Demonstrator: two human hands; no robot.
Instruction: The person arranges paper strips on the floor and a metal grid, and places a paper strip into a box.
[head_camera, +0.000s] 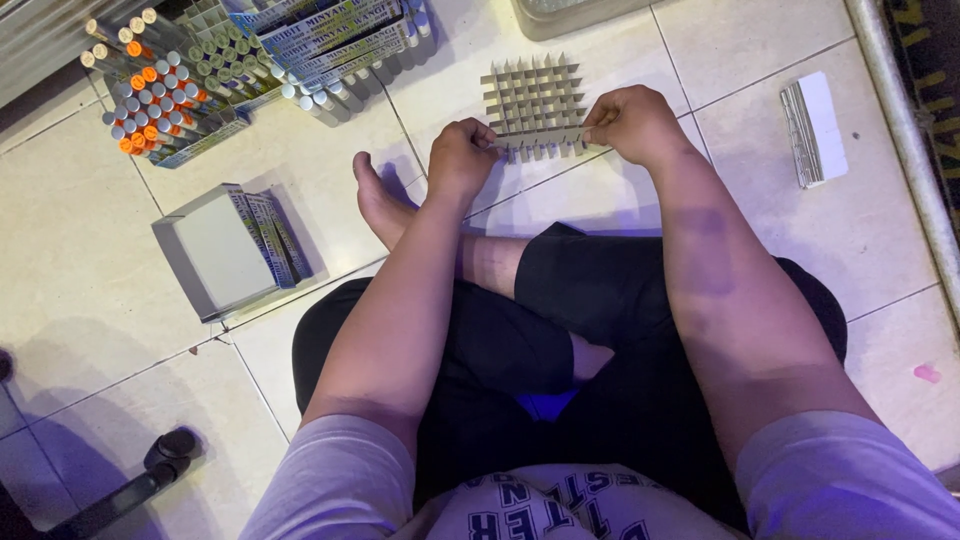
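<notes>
The person sat cross-legged on the tiled floor (90, 290), two forearms stretching forward over black trousers. The left hand (458, 158) and the right hand (632, 122) each pinched one end of a single cardboard strip (540, 138) at the near edge of one cardboard grid divider (533, 103), which lay flat on the floor ahead. One bare foot (377, 200) showed beside the left hand. To the left lay one open box (230, 248), beyond it one tray of capped tubes (155, 95). One stack of flat strips (808, 128) lay to the right.
</notes>
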